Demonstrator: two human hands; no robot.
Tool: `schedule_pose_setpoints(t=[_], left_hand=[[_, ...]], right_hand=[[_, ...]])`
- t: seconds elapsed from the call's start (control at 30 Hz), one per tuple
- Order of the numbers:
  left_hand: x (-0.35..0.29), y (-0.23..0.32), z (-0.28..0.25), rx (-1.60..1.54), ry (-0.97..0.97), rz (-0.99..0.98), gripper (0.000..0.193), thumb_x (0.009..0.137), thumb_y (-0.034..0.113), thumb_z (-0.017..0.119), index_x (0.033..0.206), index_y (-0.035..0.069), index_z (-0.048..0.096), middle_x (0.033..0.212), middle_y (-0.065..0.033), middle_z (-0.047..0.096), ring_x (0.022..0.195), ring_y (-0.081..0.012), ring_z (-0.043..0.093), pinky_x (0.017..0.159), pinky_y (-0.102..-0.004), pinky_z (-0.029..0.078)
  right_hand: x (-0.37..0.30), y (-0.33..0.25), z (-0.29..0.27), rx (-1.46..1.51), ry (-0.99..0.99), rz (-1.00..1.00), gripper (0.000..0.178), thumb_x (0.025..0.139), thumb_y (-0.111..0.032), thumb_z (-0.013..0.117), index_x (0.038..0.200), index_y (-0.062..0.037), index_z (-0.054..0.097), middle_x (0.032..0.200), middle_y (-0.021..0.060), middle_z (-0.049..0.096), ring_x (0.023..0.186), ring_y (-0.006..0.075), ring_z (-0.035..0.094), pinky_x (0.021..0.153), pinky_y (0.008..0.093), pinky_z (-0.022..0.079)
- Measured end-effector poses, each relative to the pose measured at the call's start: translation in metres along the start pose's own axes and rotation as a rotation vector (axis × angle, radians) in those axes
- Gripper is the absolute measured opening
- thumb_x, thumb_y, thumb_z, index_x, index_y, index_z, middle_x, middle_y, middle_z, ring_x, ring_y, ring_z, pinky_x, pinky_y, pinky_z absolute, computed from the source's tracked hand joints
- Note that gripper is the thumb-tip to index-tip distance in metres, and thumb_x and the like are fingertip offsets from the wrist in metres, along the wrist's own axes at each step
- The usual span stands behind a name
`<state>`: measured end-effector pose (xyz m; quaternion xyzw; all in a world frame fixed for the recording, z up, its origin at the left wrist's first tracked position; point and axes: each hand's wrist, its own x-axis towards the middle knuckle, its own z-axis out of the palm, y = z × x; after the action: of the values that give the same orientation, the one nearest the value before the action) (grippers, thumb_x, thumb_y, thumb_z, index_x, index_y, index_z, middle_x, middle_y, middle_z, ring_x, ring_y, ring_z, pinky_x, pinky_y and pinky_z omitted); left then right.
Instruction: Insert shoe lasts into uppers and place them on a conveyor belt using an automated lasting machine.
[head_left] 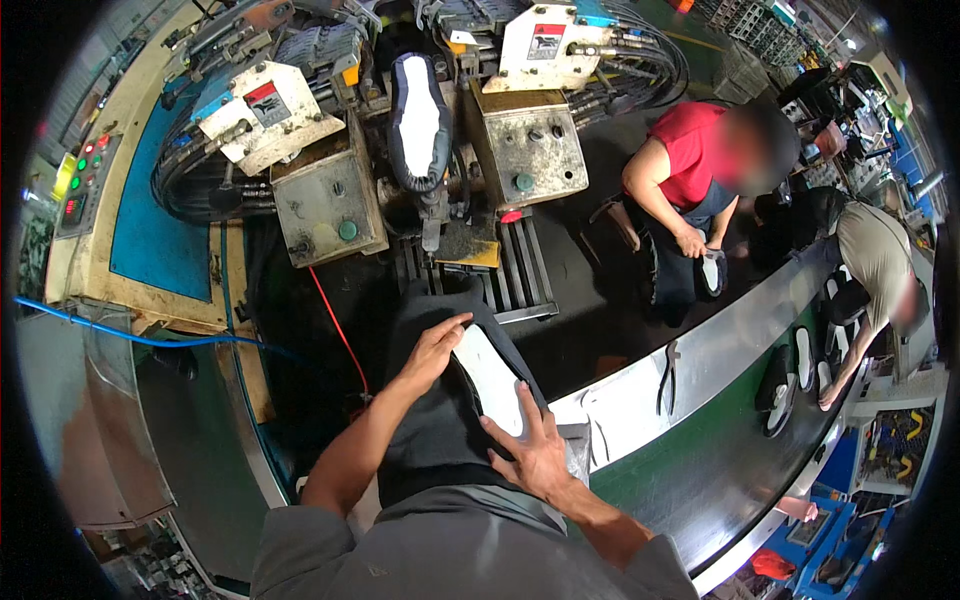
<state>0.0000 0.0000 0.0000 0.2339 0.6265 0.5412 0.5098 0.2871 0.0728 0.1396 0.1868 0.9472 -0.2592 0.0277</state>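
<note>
A dark shoe upper with a white sole-shaped bottom (490, 378) lies bottom up across my lap, over dark trousers. My left hand (432, 352) is closed at its far left edge, fingers pressed together along the rim. My right hand (530, 450) lies at its near right end with fingers spread, some resting on the white surface. In front of me, another dark shoe upper with a white bottom (418, 130) sits upside down on the machine (430, 215). The dark side walls of the shoe on my lap are mostly hidden.
Pliers (668, 380) lie on the metal ledge (632, 405) at my right, beside a green conveyor belt (690, 440) carrying several shoes (778, 390). A person in red (690, 150) holds a shoe; another person (870, 250) reaches onto the belt. A red cable (340, 325) hangs ahead.
</note>
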Motion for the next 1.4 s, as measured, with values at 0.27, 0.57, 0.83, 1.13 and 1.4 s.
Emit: schedule_pose_setpoints(t=[0.27,0.57,0.83,1.13,1.4], left_hand=[[0.127,0.214,-0.139,-0.087,0.477,0.499,0.094,0.107,0.070,0.057,0.172,0.008,0.031,0.162,-0.0146,0.051,0.139,-0.0266,0.056,0.122,-0.0512,0.038],[0.096,0.297,-0.141,-0.414,0.111,0.513,0.073,0.110,0.034,0.060,0.173,0.008,0.031,0.154,-0.0161,0.061,0.137,-0.0277,0.062,0.113,-0.0417,0.052],[-0.106,0.201,-0.141,-0.791,-0.037,0.479,0.101,0.100,0.074,0.059,0.163,-0.002,0.037,0.136,-0.0340,0.062,0.103,-0.0453,0.072,0.079,-0.0570,0.063],[-0.203,0.106,-0.131,-0.839,0.409,0.319,0.086,0.104,0.067,0.053,0.151,-0.005,0.049,0.121,-0.0266,0.071,0.095,-0.0361,0.076,0.076,-0.0466,0.066],[-0.180,0.057,-0.103,-0.870,0.464,0.216,0.077,0.108,0.059,0.051,0.157,0.000,0.047,0.124,-0.0277,0.072,0.098,-0.0417,0.076,0.083,-0.0534,0.065]], right_hand=[[0.066,0.003,-0.092,0.036,0.323,0.020,0.055,0.084,-0.025,0.089,0.138,-0.0194,0.078,0.172,0.0362,0.026,0.135,0.0535,0.056,0.102,0.0572,0.059],[0.258,-0.034,-0.175,-0.093,0.549,-0.158,0.066,0.084,-0.027,0.087,0.148,-0.0288,0.070,0.172,0.0334,0.027,0.125,0.0523,0.059,0.105,0.0552,0.057],[0.396,-0.048,-0.146,-0.015,0.633,-0.202,0.068,0.085,-0.027,0.086,0.151,-0.0302,0.068,0.175,0.0314,0.024,0.126,0.0541,0.056,0.106,0.0567,0.056],[0.416,-0.055,-0.102,-0.142,0.590,-0.194,0.073,0.090,-0.041,0.085,0.157,-0.0277,0.059,0.173,0.0373,0.017,0.137,0.0623,0.045,0.110,0.0618,0.052],[0.405,-0.061,-0.124,-0.424,0.473,-0.316,0.079,0.096,-0.047,0.078,0.160,-0.0104,0.051,0.166,0.0333,0.037,0.151,0.0610,0.033,0.127,0.0618,0.034]])
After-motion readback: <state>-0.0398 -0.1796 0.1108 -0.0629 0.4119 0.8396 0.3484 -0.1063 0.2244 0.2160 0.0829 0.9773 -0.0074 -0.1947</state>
